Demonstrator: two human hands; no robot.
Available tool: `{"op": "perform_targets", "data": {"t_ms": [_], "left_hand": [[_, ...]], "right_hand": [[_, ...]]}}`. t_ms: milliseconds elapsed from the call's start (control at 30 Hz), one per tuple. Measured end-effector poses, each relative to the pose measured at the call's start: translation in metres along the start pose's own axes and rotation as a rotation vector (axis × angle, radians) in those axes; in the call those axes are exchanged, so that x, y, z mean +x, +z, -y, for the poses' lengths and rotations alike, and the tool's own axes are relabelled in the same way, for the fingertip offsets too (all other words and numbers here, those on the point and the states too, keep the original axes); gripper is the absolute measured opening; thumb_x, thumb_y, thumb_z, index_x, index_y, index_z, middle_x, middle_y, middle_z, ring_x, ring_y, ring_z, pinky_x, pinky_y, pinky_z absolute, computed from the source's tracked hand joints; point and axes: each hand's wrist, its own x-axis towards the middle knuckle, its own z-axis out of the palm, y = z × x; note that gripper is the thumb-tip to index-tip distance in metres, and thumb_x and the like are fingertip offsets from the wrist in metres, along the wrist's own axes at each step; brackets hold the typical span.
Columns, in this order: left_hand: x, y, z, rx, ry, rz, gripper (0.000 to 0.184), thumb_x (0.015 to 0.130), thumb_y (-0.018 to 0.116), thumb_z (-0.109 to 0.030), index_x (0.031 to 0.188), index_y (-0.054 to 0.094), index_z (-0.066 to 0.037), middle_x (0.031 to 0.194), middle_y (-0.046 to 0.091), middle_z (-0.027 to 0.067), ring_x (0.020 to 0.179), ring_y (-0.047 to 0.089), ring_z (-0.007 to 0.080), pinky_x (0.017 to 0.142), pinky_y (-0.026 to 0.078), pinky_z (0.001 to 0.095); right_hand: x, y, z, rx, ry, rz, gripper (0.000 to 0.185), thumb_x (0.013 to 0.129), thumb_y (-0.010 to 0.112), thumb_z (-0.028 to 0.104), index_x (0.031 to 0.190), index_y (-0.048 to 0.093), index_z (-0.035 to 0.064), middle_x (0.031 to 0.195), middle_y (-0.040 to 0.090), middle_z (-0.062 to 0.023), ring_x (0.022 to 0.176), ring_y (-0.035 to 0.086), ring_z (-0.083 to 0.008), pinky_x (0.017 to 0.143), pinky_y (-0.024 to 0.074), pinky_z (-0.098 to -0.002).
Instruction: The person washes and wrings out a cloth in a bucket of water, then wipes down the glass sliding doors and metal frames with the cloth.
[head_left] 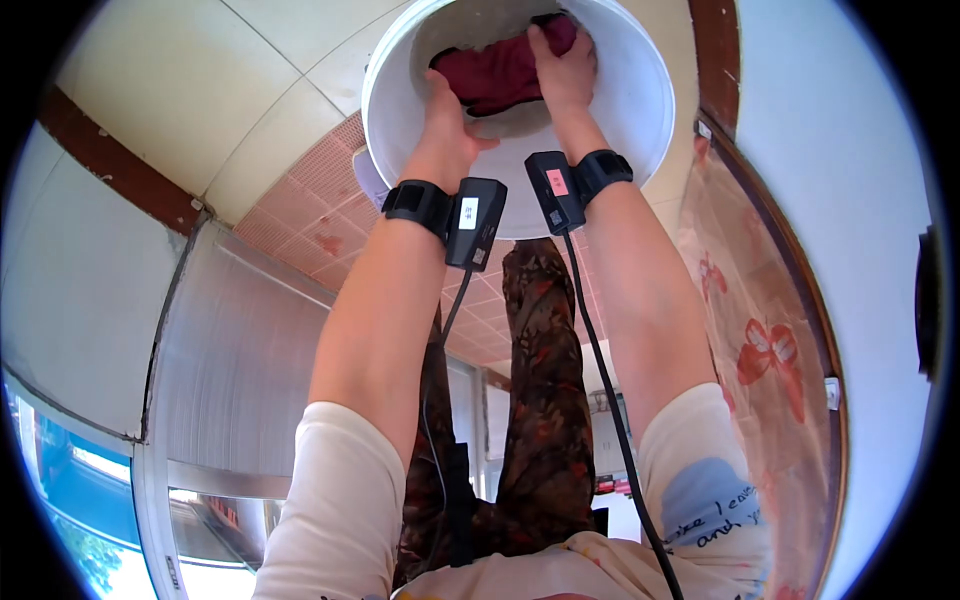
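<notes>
You have both bare hands down inside a round, white, smooth-walled bucket (645,110), with a crumpled maroon cloth with black edging (495,72) between them. The cloth lies within the bucket toward its far side, stretching crosswise from near the left wall to near the right wall.

Your right hand (568,78) grasps the cloth's right end, fingers bent over the fabric, close to the bucket's right wall. Your left hand (448,122) meets the cloth's left end with its fingers; your left thumb stands out clear of the fabric, and you cannot tell from this view whether those fingers pinch it or merely rest against it.

On your left wrist a black strap (417,205) carries a black box with a white label (475,230); on your right, a matching strap (604,176) carries a black box with a pink label (555,195). Pinkish patterned floor tiles (325,225) show beyond the bucket's near left edge.
</notes>
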Motion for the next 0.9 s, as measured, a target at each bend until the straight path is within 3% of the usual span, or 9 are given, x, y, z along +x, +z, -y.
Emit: {"op": "perform_targets", "data": {"t_ms": [67, 100, 233, 400, 433, 533, 733, 800, 900], "left_hand": [[0.023, -0.014, 0.008, 0.024, -0.009, 0.064, 0.069, 0.093, 0.024, -0.061, 0.145, 0.021, -0.016, 0.148, 0.026, 0.0106, 0.135, 0.022, 0.0419, 0.1, 0.02, 0.0692], [0.034, -0.02, 0.011, 0.048, -0.015, 0.128, 0.069, 0.093, 0.022, -0.062, 0.145, 0.021, -0.017, 0.148, 0.026, 0.0103, 0.133, 0.023, 0.0431, 0.1, 0.018, 0.0697], [0.04, -0.023, 0.013, 0.004, -0.048, 0.154, 0.065, 0.094, 0.027, -0.06, 0.143, 0.024, -0.017, 0.146, 0.028, 0.0104, 0.13, 0.027, 0.043, 0.098, 0.018, 0.0712], [0.065, -0.023, 0.019, -0.091, 0.189, 0.285, 0.05, 0.096, 0.036, -0.048, 0.135, 0.035, -0.015, 0.126, 0.048, 0.0108, 0.105, 0.054, 0.0307, 0.087, 0.048, 0.0495], [0.033, -0.014, 0.012, -0.038, 0.137, 0.173, 0.045, 0.096, 0.04, -0.045, 0.127, 0.042, -0.011, 0.107, 0.057, 0.0106, 0.091, 0.059, 0.0251, 0.076, 0.053, 0.0387], [0.023, -0.005, 0.026, -0.205, 0.118, 0.222, 0.041, 0.097, 0.041, -0.041, 0.119, 0.047, -0.008, 0.104, 0.057, 0.0098, 0.089, 0.059, 0.0252, 0.077, 0.052, 0.04], [-0.006, 0.008, 0.024, -0.163, 0.136, 0.202, 0.055, 0.098, 0.028, -0.048, 0.131, 0.04, -0.005, 0.131, 0.048, 0.0116, 0.117, 0.05, 0.0268, 0.097, 0.044, 0.0444], [-0.018, 0.011, 0.017, -0.095, 0.114, 0.088, 0.056, 0.098, 0.028, -0.049, 0.132, 0.038, -0.005, 0.131, 0.048, 0.0118, 0.117, 0.051, 0.0267, 0.097, 0.044, 0.0432], [-0.005, -0.002, 0.01, -0.026, 0.13, 0.118, 0.068, 0.095, 0.031, -0.056, 0.143, 0.02, -0.009, 0.147, 0.026, 0.0132, 0.131, 0.032, 0.0368, 0.1, 0.035, 0.057]], "right_hand": [[-0.016, 0.001, -0.006, -0.377, -0.197, 0.2, 0.057, 0.082, 0.058, 0.044, 0.124, 0.048, 0.0068, 0.1, 0.064, -0.0233, 0.095, 0.061, -0.0386, 0.083, 0.0472, -0.045], [-0.01, -0.008, -0.002, -0.325, -0.048, 0.475, 0.063, 0.081, 0.059, 0.043, 0.132, 0.042, 0.01, 0.102, 0.064, -0.0217, 0.097, 0.061, -0.0372, 0.084, 0.0473, -0.0427], [-0.027, -0.017, 0.004, 0.066, 0.117, 0.425, 0.056, 0.08, 0.058, 0.043, 0.127, 0.049, 0.013, 0.1, 0.065, -0.0199, 0.094, 0.062, -0.0353, 0.082, 0.0479, -0.0407], [-0.067, -0.08, 0.047, 0.087, 0.03, 0.761, 0.049, 0.08, 0.054, 0.056, 0.099, 0.067, 0.0124, 0.081, 0.067, -0.0155, 0.08, 0.065, -0.0332, 0.07, 0.0502, -0.0405], [-0.069, -0.079, 0.048, 0.084, 0.032, 0.76, 0.049, 0.08, 0.054, 0.056, 0.099, 0.067, 0.0124, 0.081, 0.067, -0.0155, 0.08, 0.065, -0.0332, 0.07, 0.0502, -0.0405], [-0.066, -0.069, 0.05, 0.051, -0.02, 0.714, 0.051, 0.081, 0.053, 0.058, 0.095, 0.067, 0.0109, 0.076, 0.067, -0.0151, 0.074, 0.065, -0.0343, 0.066, 0.0503, -0.041], [-0.015, -0.03, 0.026, -0.195, -0.305, 0.404, 0.046, 0.086, 0.05, 0.051, 0.09, 0.065, 0.0071, 0.073, 0.066, -0.0181, 0.07, 0.064, -0.0365, 0.066, 0.0501, -0.0443], [-0.005, -0.026, 0.022, -0.258, -0.219, 0.507, 0.051, 0.085, 0.054, 0.053, 0.105, 0.06, 0.0065, 0.089, 0.066, -0.0208, 0.085, 0.062, -0.0386, 0.074, 0.0488, -0.0443], [-0.01, -0.012, 0.006, -0.011, -0.114, 0.116, 0.052, 0.082, 0.06, 0.048, 0.113, 0.055, 0.0062, 0.104, 0.063, -0.0219, 0.097, 0.06, -0.037, 0.083, 0.0463, -0.044]]}}
